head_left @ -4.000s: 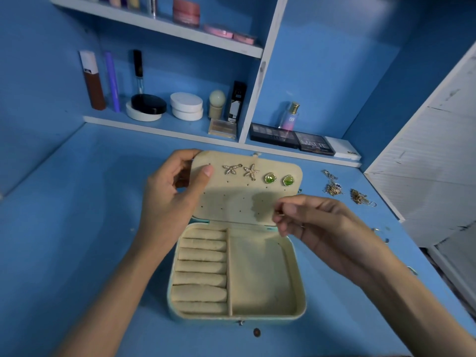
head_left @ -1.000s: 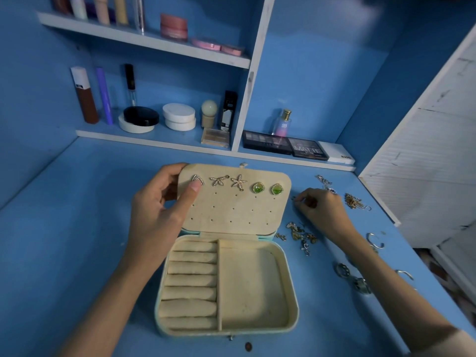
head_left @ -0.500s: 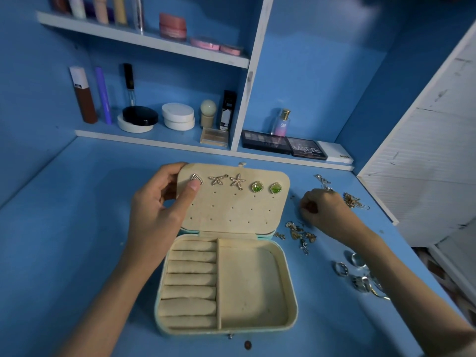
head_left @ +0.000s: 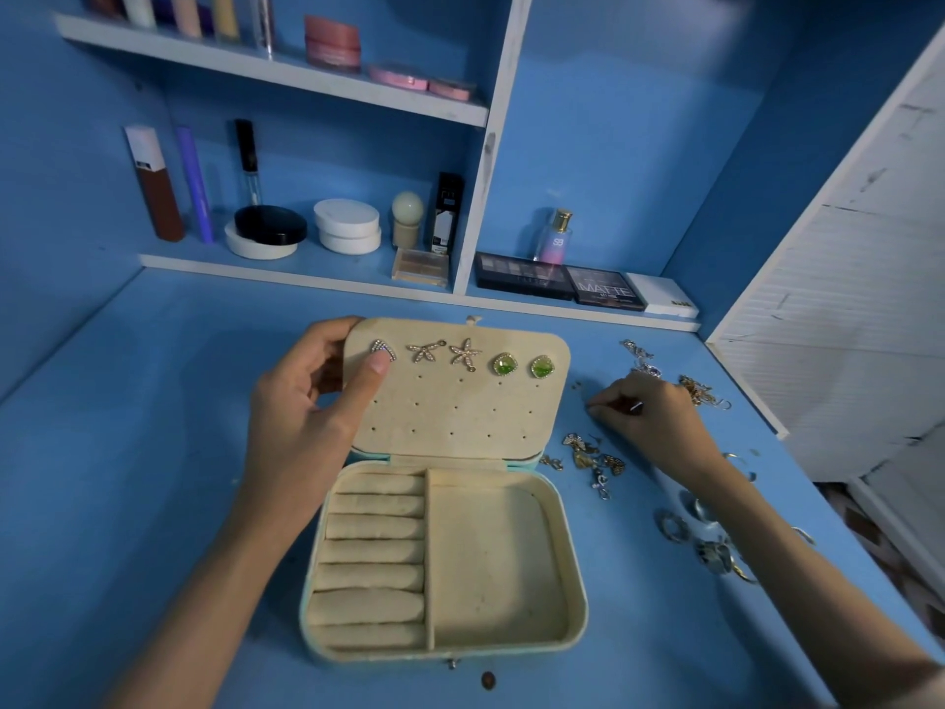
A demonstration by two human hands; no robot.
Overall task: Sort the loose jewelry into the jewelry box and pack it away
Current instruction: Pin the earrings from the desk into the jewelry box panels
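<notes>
Blue desk (head_left: 153, 452), left hand (head_left: 301, 417) gripping jewelry box lid (head_left: 460, 411), right hand (head_left: 649, 417) curled on desk, hold unclear

A blue surface (head_left: 153, 452) backs onto white-edged shelves stocked with cosmetics. On the lower shelf (head_left: 327, 271) stand a brown bottle (head_left: 153, 186) with a white cap, a purple tube (head_left: 195, 186), a black compact (head_left: 270, 225) on a white dish and 2 stacked white jars (head_left: 347, 227). Right of the divider, a perfume bottle (head_left: 555, 237) stands behind 2 dark eyeshadow palettes (head_left: 524, 276), 1 marked MATTE. A pink jar (head_left: 332, 43) sits on the upper shelf (head_left: 286, 74). A white slatted panel (head_left: 859, 324) rises at right.
</notes>
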